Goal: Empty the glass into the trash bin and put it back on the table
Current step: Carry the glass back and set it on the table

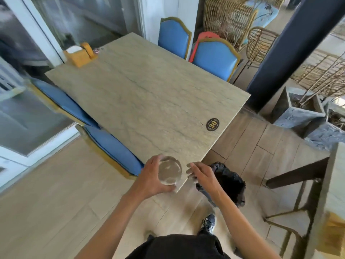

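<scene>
A clear glass [169, 172] stands upright at the near corner of the beige stone table [149, 98], seen from above. My left hand [152, 179] is wrapped around its left side, fingers curled on the wall. My right hand [202, 175] hovers just right of the table corner with fingers spread, holding nothing. Under and behind that hand, on the floor, stands the trash bin [229, 184] lined with a black bag. What the glass contains cannot be made out.
Blue padded chairs line the table's left [112, 144] and far right [214, 57] sides. A yellow napkin holder [80, 54] sits at the far left corner, a round "30" badge [212, 124] near the right edge. Another table [336, 184] and grey planters [298, 109] stand to the right.
</scene>
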`<state>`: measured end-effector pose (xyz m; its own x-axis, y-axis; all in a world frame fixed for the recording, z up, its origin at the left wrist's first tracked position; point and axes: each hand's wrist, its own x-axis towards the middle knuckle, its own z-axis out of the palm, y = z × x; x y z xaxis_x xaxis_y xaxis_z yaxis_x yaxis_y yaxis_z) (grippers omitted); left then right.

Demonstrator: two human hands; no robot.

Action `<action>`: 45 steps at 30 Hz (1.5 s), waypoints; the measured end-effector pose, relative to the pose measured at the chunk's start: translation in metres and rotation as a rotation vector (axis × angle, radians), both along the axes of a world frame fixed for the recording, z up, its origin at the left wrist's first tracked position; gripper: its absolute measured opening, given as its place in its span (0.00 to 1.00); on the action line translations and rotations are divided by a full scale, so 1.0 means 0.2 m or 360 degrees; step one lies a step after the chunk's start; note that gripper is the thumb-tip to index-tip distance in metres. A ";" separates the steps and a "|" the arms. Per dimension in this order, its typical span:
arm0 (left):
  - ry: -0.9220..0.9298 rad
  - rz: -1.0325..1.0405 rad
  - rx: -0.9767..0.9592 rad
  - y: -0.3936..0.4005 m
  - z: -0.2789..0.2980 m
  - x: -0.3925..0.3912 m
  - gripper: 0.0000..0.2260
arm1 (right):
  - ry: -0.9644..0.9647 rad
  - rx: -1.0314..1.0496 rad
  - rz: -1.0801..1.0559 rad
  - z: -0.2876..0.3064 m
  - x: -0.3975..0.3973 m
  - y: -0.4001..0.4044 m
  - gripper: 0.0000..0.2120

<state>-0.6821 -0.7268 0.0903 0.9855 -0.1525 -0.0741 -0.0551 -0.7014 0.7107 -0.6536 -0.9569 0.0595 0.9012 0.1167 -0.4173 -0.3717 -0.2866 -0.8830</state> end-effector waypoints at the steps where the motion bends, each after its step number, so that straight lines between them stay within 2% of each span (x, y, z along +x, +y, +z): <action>1: 0.0002 0.0013 0.0004 0.08 0.00 -0.02 0.47 | 0.0005 -0.0012 -0.0003 0.00 -0.02 0.07 0.12; 9: -0.0082 0.0131 -0.0010 0.59 0.08 -0.06 0.47 | -0.0039 -0.0111 0.0059 0.05 0.06 0.52 0.11; 19: -0.0158 0.0194 0.0059 1.05 0.11 0.30 0.45 | -0.0121 -0.0093 0.0070 0.04 0.53 1.08 0.11; 32: -0.0075 0.0030 0.0128 1.59 0.13 0.99 0.46 | -0.0041 -0.0125 -0.0121 -0.06 1.08 1.53 0.10; 45: -0.0015 -0.0338 0.0168 1.99 -0.02 1.57 0.47 | -0.0067 -0.0415 -0.0254 -0.08 1.27 1.86 0.05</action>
